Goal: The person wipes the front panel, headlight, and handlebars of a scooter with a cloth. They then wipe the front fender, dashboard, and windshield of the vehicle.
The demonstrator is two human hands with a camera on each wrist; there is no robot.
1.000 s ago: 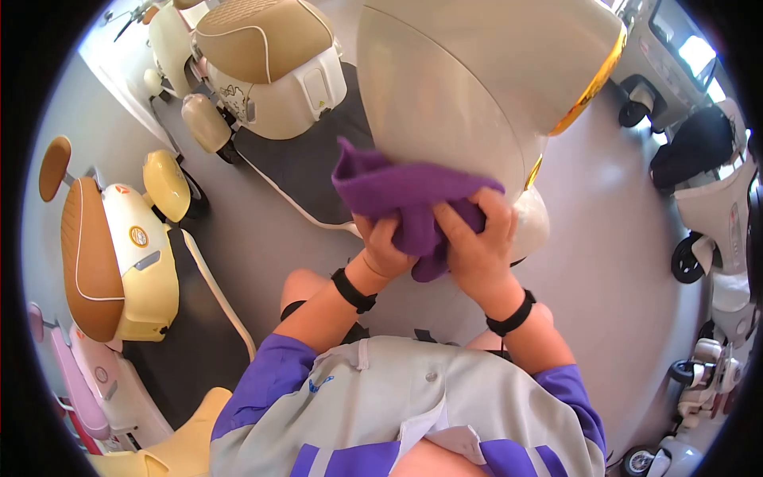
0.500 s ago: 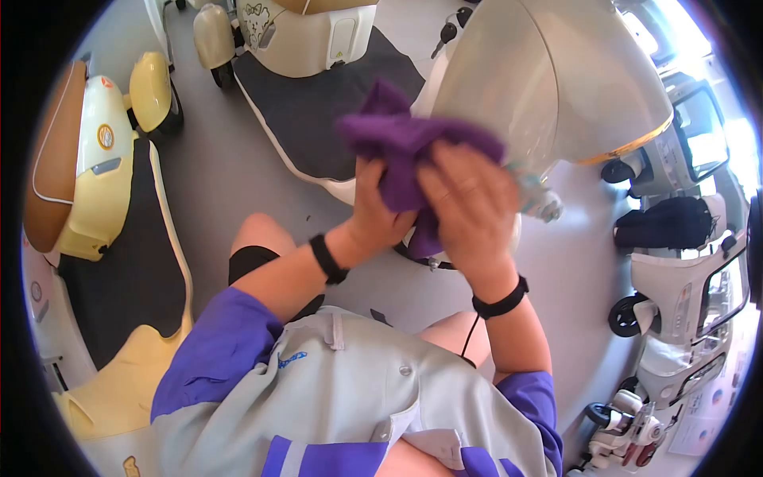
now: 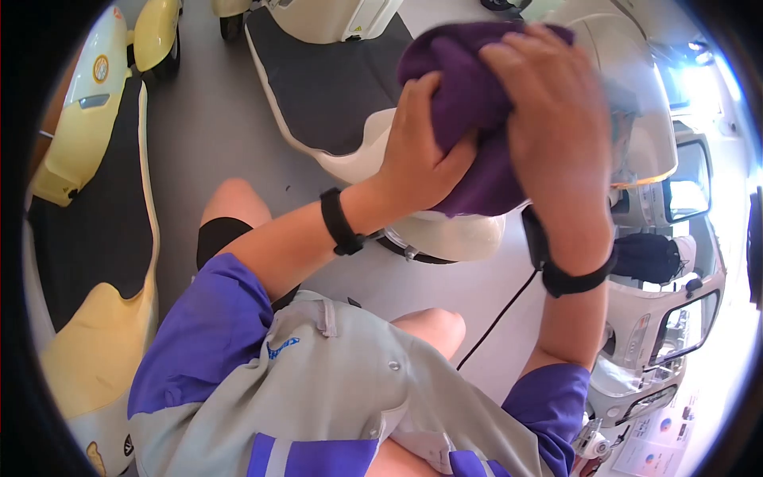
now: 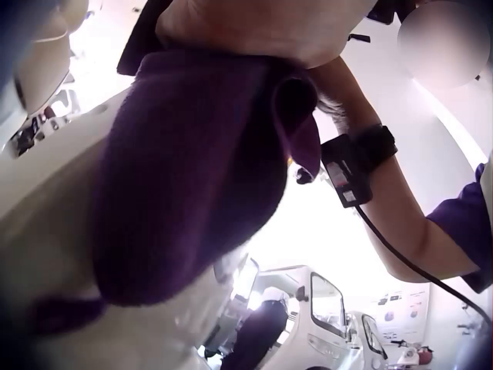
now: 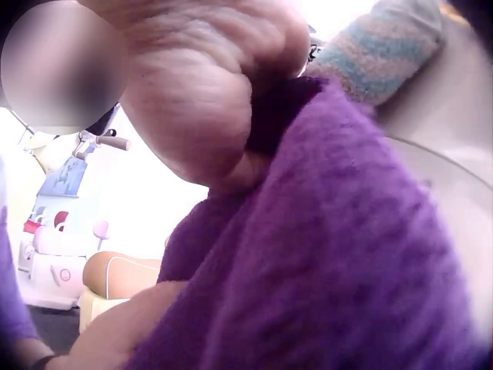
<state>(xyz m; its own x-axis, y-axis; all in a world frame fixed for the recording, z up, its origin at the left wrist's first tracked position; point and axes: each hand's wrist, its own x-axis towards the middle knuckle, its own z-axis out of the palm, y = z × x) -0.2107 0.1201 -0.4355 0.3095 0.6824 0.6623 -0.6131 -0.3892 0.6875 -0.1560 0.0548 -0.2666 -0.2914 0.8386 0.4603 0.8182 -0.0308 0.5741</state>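
Note:
A purple cloth (image 3: 469, 87), bunched and folded, is held between both hands in front of a cream scooter body (image 3: 616, 48). My left hand (image 3: 421, 155) grips its near left side, with the thumb lying along the cloth. On the right, my right hand (image 3: 560, 131) has its fingers bent over the cloth's upper part and is slightly blurred. Up close in the right wrist view, the cloth (image 5: 339, 231) has a fuzzy pile, and the thumb side of the right hand (image 5: 200, 100) presses into a fold. A teal-striped cloth (image 5: 377, 54) lies against the scooter body behind it.
A black footboard mat (image 3: 326, 79) belongs to the scooter ahead. At the left stands a yellow scooter (image 3: 87, 103). White vehicles (image 3: 660, 318) line the right side. A black cable (image 3: 501, 318) hangs from the right wrist.
Both hands have moved up and right in the head view with the purple cloth, which is now folded differently. The head view has shifted too, with the yellow scooter further left.

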